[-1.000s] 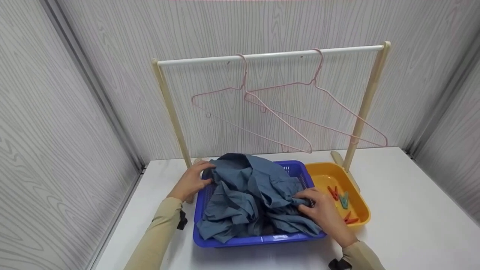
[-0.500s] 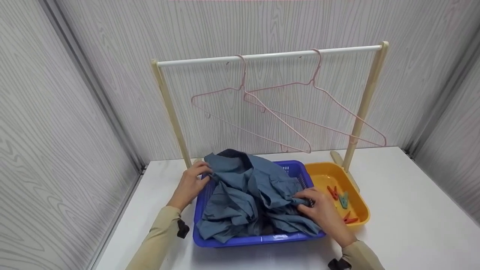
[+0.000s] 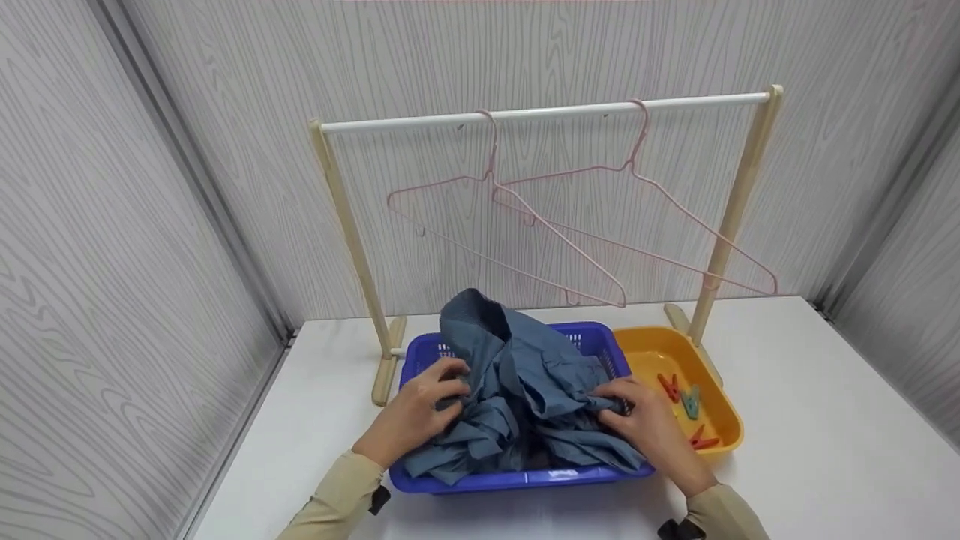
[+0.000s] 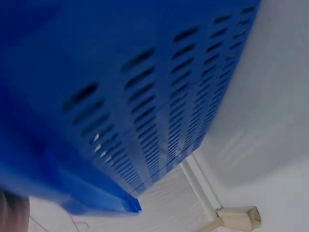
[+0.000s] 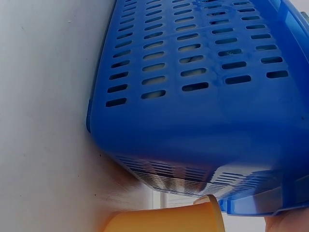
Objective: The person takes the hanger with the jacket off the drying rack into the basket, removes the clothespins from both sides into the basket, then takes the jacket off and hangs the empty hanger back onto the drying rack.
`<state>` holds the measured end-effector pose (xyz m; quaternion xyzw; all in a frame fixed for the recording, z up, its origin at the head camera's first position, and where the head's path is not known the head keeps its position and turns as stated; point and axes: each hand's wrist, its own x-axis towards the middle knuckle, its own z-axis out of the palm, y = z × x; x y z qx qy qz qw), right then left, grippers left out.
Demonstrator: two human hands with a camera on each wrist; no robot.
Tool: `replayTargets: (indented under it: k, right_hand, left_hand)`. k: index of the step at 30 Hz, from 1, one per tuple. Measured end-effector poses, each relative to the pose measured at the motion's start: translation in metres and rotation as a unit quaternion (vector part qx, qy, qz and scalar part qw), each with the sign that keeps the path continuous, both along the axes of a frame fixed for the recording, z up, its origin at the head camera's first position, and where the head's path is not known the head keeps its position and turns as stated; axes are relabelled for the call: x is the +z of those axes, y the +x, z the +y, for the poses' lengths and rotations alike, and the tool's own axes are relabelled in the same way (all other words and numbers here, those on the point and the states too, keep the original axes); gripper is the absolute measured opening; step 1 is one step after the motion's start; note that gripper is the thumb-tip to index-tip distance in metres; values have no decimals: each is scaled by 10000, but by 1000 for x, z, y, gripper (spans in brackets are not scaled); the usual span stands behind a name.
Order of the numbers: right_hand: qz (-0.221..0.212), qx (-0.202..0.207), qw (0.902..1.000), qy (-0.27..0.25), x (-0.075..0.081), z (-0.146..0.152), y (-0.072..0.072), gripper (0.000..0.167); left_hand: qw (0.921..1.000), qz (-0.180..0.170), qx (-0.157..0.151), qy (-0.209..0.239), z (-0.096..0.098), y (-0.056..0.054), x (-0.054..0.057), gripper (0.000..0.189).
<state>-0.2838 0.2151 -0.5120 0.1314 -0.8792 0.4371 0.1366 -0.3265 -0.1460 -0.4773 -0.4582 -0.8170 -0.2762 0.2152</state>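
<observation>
A crumpled blue-grey garment (image 3: 547, 360) fills most of a blue plastic basket (image 3: 517, 480). At its left side my left hand (image 3: 420, 409) grips a gathered part of the fabric with bent fingers. My right hand (image 3: 645, 420) pinches a fold near the basket's right rim. The garment's upper left part stands up in a loose peak above the back rim. In the left wrist view the slotted basket wall (image 4: 159, 111) takes up most of the picture. The right wrist view likewise shows mainly the basket's outside (image 5: 193, 111); the garment is hidden in both.
Two pink wire hangers (image 3: 551, 225) (image 3: 675, 214) hang from the white rail (image 3: 555, 112) of a wooden-legged stand behind the basket. Right of the basket, a yellow tray (image 3: 731, 420) holds red clothespins (image 3: 669, 387) and a green clothespin (image 3: 690, 402). Patterned panels (image 3: 135, 300) enclose the white table (image 3: 810, 420).
My left hand has moved from the basket's back left corner inward and toward me, shifting the garment's upper left part to the right. My right hand has stayed nearly still.
</observation>
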Motion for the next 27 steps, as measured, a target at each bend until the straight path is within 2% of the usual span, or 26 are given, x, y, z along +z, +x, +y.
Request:
replayTargets:
  k: [6,9,12,17,21,24,26,27]
  right_hand:
    - [-45,12,10000,8,0,1,1,24]
    - [-66,-23,10000,2,0,1,1,25]
    - [-58,-21,10000,3,0,1,1,26]
    - [-82,-6,10000,-33,0,1,1,27]
    - [184,7,9998,-9,-2,0,1,30]
    - [336,33,9994,25,-3,0,0,31]
    - [311,28,9995,24,-3,0,0,30]
    - [299,42,9995,9,-2,0,0,30]
  left_hand:
    - [9949,503,19,-873,7,8,-13,16]
    - [9917,625,16,-1120,9,9,-19,16]
    - [9917,608,29,-1131,9,9,-20,17]
    - [9948,450,-24,-910,8,7,-18,14]
    - [9985,48,-71,-539,8,6,-13,15]
    - [9983,-540,-197,115,11,6,-8,15]
    - [9915,-1122,-198,636,15,4,-5,17]
    - [9848,-1466,-196,915,17,3,-3,20]
